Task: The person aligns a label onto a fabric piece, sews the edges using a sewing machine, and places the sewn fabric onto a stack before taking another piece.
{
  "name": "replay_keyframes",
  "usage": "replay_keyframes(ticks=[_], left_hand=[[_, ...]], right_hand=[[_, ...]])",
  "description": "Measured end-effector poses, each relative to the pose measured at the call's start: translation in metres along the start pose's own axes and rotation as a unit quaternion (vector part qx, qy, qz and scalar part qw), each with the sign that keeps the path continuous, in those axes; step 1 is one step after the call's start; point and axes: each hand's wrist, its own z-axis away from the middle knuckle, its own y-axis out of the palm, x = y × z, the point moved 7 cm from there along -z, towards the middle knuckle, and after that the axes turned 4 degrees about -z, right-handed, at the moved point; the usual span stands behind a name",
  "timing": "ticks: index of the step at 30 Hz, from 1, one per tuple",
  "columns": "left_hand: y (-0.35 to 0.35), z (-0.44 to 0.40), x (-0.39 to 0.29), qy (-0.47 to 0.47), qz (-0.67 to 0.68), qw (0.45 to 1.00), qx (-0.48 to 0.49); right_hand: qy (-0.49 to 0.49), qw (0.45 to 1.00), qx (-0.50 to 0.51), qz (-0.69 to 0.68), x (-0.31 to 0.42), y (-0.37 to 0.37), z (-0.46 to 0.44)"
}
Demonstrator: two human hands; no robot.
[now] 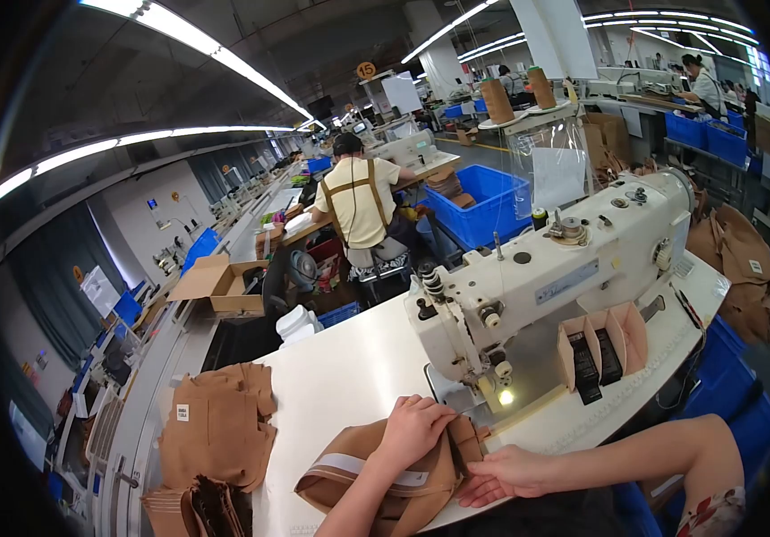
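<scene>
A brown fabric piece (340, 459) with a white strip sewn or laid along it is bunched up at the front edge of the sewing table. My left hand (413, 428) lies over its top, with the fingers curled down on the cloth. At the right edge of the same piece, my right hand (503, 473) pinches the fabric between thumb and fingers. Just beyond both hands stands a white sewing machine (537, 268), its small lamp lit beside the needle area. Part of the cloth is hidden under my left hand and forearm.
Stacked brown fabric pieces (224, 412) lie at the table's left end. A divided pinkish holder (626, 336) with black packets stands right of the needle. Thread cones (496, 100) rise behind the machine. Ahead, a co-worker (358, 201) sits near a blue bin (483, 219).
</scene>
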Motion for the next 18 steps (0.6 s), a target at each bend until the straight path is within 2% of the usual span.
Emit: replay_keyframes(ticks=[7,12,18], left_hand=[[0.027,-0.029,0.017,-0.063,0.063,0.996,0.018],[0.04,-0.042,0.03,-0.141,0.153,0.978,0.033],[0.033,-0.048,0.038,-0.124,0.137,0.982,0.037]], right_hand=[[0.039,0.997,-0.012,0.068,0.029,-0.027,0.001],[0.03,0.998,-0.008,0.063,0.041,-0.037,0.001],[0.017,0.999,-0.001,0.045,0.047,-0.036,-0.01]])
